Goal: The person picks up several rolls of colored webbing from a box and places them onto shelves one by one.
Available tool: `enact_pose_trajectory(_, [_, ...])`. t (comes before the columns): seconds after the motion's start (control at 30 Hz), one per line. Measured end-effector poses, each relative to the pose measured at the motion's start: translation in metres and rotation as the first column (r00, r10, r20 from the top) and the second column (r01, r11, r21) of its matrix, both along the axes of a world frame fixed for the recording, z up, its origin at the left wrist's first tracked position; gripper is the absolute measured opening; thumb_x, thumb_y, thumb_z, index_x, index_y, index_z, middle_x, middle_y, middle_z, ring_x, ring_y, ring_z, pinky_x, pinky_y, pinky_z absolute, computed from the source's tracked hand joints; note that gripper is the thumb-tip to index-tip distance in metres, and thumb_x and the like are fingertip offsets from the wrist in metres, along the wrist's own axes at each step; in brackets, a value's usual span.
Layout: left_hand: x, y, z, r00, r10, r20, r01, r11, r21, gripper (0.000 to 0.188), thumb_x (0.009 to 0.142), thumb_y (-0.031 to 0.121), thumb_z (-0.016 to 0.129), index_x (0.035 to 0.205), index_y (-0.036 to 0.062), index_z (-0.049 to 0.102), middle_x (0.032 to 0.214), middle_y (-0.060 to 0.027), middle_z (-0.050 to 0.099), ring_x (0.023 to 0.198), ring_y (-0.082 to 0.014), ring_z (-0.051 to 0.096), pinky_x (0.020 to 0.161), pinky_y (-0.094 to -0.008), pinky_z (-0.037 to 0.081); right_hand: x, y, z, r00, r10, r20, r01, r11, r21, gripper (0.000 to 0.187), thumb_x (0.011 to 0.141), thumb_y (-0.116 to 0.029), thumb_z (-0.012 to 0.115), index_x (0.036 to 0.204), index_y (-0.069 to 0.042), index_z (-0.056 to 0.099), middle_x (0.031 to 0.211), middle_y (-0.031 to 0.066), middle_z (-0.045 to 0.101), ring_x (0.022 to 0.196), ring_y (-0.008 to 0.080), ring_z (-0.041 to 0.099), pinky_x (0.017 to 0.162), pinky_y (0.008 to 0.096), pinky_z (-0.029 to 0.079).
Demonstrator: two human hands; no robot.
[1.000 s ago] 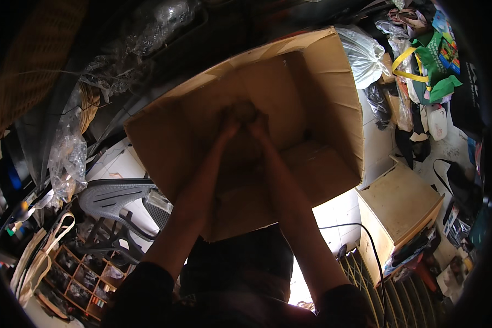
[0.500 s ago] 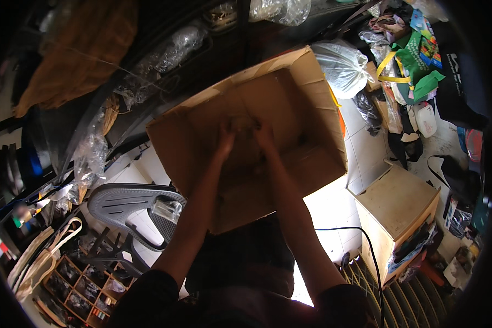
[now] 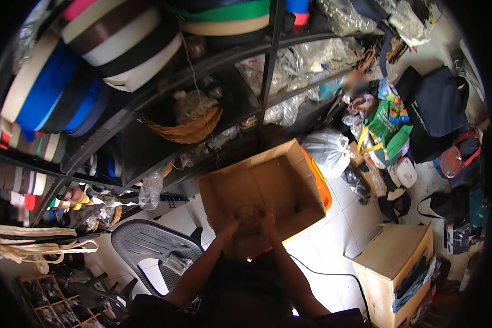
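Observation:
An open cardboard box [image 3: 273, 169] stands tilted in front of me, its inside in shadow. Both my forearms reach over its near side. Low inside the box, my left hand [image 3: 231, 224] and my right hand [image 3: 267, 222] face each other a short way apart. Between them is a crinkled, pale brownish bundle [image 3: 249, 212] that looks partly see-through; its kind is too dark to tell. My fingers appear curled against its two sides. Beneath the box's right side shows an orange plastic container [image 3: 323, 191].
Dark metal shelves [image 3: 202, 65] with webbing rolls [image 3: 49, 93] and plastic-wrapped goods run along the far and left sides. A grey plastic chair [image 3: 153, 243] stands left. On the right are a white plastic bag [image 3: 328, 152], heaped bags and a wooden cabinet [image 3: 393, 251]. A black cable [image 3: 328, 273] crosses the tiles.
My view has tilted up, bringing more shelving into sight. In the picture the box sits lower and smaller. Both hands stay inside it, around the bundle.

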State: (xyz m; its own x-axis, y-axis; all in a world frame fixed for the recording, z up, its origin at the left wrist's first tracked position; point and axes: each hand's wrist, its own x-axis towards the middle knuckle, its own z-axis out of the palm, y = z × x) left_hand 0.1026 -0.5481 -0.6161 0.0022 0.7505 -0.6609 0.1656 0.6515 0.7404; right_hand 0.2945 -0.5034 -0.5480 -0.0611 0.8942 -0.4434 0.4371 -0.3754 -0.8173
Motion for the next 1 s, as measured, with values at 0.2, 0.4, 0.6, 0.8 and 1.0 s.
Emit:
enact_pose_trajectory(0.2, [-0.01,0.015,0.066,0.986,-0.005,0.166,0.005,1.0,0.002,0.069,0.09,0.023,0.064,0.145,0.0015,0.029,0.142,-0.0162,0.042,0.126,-0.0271,0.045,0.103,-0.0392,0.041,-0.002,-0.015,-0.089,0.997,0.027,0.07,-0.041,0.978,0.205,0.049,0.074,-0.016,0.073,0.122,-0.011,0.062,0.126,0.0154,0.057,0.118,0.0272,0.054,0.092,0.0376,0.048])
enact_pose_trajectory(0.4, [-0.037,0.002,0.007,0.999,-0.027,-0.018,0.029,0.992,0.122,0.061,0.086,0.028,0.07,0.134,-0.0005,0.046,0.125,-0.014,0.057,0.115,-0.0255,0.054,0.096,-0.0369,0.046,-0.026,0.0,-0.012,0.955,0.177,-0.238,-0.131,0.971,0.199,0.051,0.073,-0.016,0.075,0.121,-0.005,0.061,0.125,0.0137,0.058,0.115,0.0223,0.056,0.088,0.034,0.05])
enact_pose_trajectory(0.6, [-0.027,0.015,0.044,0.984,-0.128,-0.12,0.136,0.989,0.06,0.08,0.083,0.047,0.07,0.133,-0.01,0.043,0.13,-0.0264,0.051,0.123,-0.0315,0.05,0.1,-0.0379,0.043,-0.02,0.0,0.025,0.953,0.054,-0.297,-0.042,0.998,0.046,0.051,0.075,-0.016,0.074,0.123,-0.005,0.06,0.112,0.0111,0.065,0.101,0.0211,0.062,0.08,0.033,0.052])
enact_pose_trajectory(0.8, [-0.021,0.024,0.109,0.847,-0.452,-0.28,0.51,0.839,0.191,0.066,0.086,0.027,0.069,0.139,-0.0008,0.042,0.133,-0.0181,0.052,0.122,-0.0269,0.051,0.1,-0.0379,0.044,0.017,-0.009,-0.016,0.964,0.084,-0.251,-0.091,0.996,-0.014,0.054,0.078,-0.016,0.07,0.129,-0.007,0.057,0.114,0.0099,0.065,0.098,0.0184,0.062,0.079,0.0317,0.052])
enact_pose_trajectory(1.0, [-0.013,0.018,0.113,0.792,-0.597,-0.124,0.594,0.71,0.378,0.052,0.084,0.017,0.065,0.132,0.0034,0.051,0.129,-0.0189,0.056,0.12,-0.0287,0.054,0.1,-0.0395,0.044,0.03,-0.012,-0.024,0.909,0.188,-0.373,-0.227,0.972,-0.064,0.054,0.079,-0.018,0.07,0.129,-0.005,0.057,0.111,0.0094,0.066,0.096,0.0181,0.062,0.078,0.031,0.052])
